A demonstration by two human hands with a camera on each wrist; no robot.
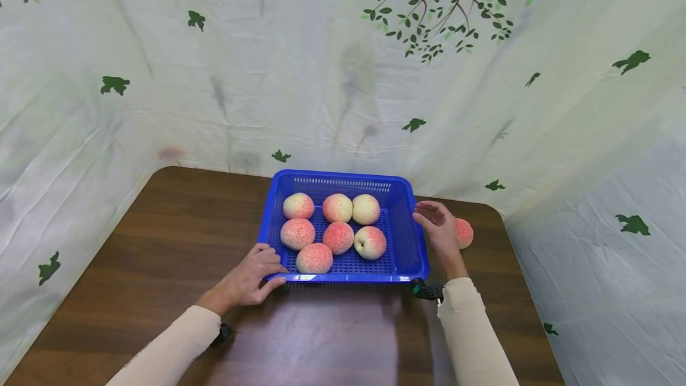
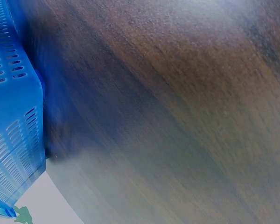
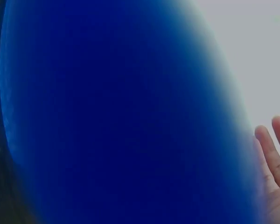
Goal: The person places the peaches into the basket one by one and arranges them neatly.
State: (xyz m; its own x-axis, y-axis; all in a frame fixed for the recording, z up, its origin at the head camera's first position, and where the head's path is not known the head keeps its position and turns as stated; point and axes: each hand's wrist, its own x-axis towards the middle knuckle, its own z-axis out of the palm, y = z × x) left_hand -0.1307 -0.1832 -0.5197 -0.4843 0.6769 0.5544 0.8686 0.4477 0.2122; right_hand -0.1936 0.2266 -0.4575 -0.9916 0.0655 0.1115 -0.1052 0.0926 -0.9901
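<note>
A blue perforated plastic basket point(image 1: 343, 279) stands on the wooden table with several pink and cream peaches point(image 1: 337, 237) in it. My left hand point(image 1: 252, 276) grips its near left corner, thumb along the front rim and fingers over the side. At the right side is my right hand point(image 1: 438, 226), fingers extended and thumb beside the rim. Its fingers point(image 3: 273, 161) are straight and spread in the right wrist view, where the blue basket wall point(image 3: 121, 116) fills most of the picture. Another peach point(image 1: 464, 233) lies outside the basket, partly hidden behind the right hand.
The dark wooden table point(image 1: 177, 255) has rounded far corners. Pale cloth sheets point(image 1: 321, 76) printed with green leaves hang behind and on both sides, close to the table's edges. The basket's back rim lies near the far edge.
</note>
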